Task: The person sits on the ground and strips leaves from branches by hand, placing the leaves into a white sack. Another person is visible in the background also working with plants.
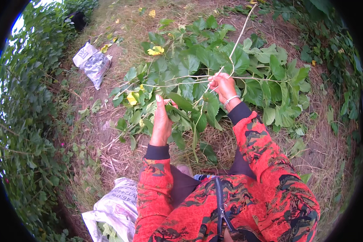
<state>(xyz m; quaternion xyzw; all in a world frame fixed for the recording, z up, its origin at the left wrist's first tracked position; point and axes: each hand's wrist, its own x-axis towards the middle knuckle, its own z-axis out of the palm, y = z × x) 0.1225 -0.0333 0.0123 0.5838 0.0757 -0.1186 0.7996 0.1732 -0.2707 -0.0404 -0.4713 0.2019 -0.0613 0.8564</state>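
Note:
My right hand (224,87) pinches a thin, pale leafy branch (239,37) whose bare end points up and away. Its lower part runs down past my fingers to broad green leaves (210,109). My left hand (162,124) is at the left of these leaves, thumb raised and fingers curled around some of them. The leaves hide most of those fingers. Beneath both hands spreads a heap of cut leafy branches (260,87) on the ground, with further thin stems (181,83) lying across it.
A white woven sack (116,207) with leaves in its mouth stands by my left arm. Farther off at left lies a crumpled white bag (92,63), bearing writing. Dense foliage lines the left (27,130) and right (341,60) sides. Dry grass (118,163) covers the ground.

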